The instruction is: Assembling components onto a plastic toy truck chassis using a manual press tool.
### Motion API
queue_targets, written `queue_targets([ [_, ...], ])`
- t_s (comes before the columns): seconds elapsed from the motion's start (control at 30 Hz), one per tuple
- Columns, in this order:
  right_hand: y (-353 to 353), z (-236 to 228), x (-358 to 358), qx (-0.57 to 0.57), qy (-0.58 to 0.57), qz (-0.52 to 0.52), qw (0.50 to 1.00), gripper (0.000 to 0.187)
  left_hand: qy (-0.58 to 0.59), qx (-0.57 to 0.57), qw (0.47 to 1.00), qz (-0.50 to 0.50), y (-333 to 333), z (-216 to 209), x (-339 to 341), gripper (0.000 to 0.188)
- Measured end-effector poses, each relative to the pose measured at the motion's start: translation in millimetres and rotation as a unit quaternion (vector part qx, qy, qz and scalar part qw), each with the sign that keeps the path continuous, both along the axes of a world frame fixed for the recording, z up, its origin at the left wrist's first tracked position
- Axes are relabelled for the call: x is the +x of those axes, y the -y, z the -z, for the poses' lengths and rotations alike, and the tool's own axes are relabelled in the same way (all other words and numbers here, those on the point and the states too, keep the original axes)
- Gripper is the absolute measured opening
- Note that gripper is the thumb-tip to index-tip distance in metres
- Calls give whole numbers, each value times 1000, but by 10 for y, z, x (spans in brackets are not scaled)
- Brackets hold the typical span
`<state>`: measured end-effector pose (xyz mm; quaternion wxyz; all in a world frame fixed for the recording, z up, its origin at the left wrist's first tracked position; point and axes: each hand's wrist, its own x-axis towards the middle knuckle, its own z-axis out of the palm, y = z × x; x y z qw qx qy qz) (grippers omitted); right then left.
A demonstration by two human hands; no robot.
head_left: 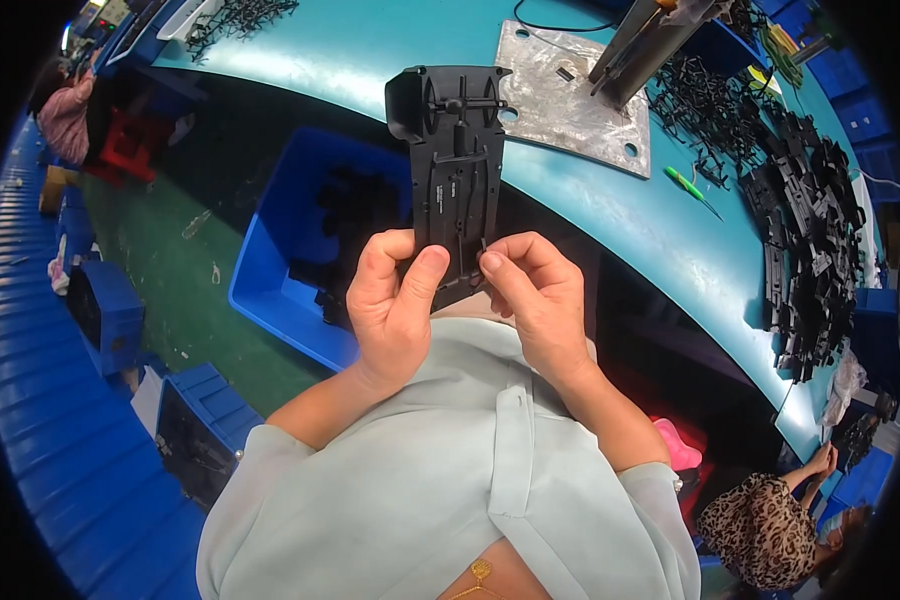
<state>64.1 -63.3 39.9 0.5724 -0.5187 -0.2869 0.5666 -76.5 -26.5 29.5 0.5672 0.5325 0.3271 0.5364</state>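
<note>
A long black plastic chassis-like part [460, 190] is held up in front of my body, with bars and a raised round hub near its far end. My left hand [395, 310] grips its near left edge, thumb on top and fingers partly hidden beneath. At its near right edge, the thumb and index finger of my right hand [540, 295] are pinched together. A thin black piece [484, 246] shows at those fingertips; whether it is joined to the part I cannot tell.
A blue bin [270, 270] holding black parts stands left of my hands. On the teal table [600, 235] are a metal base plate [540, 80], a green-handled screwdriver [688, 188], tangled small black pieces [700, 110] and stacked black parts [805, 240]. Another person [765, 525] works at the lower right.
</note>
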Motion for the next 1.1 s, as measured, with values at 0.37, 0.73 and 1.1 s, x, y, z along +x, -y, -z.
queue_targets([
  [0.37,-20,35,52,-12,-45,-21,999,8,36,10,999,14,45,-27,18,4],
  [0.73,15,8,41,-23,-19,-27,999,9,40,-44,998,25,66,-46,-19,5],
  [1.1,-3,66,-65,224,366,80,899,17,41,-97,994,8,55,40,-39,3],
])
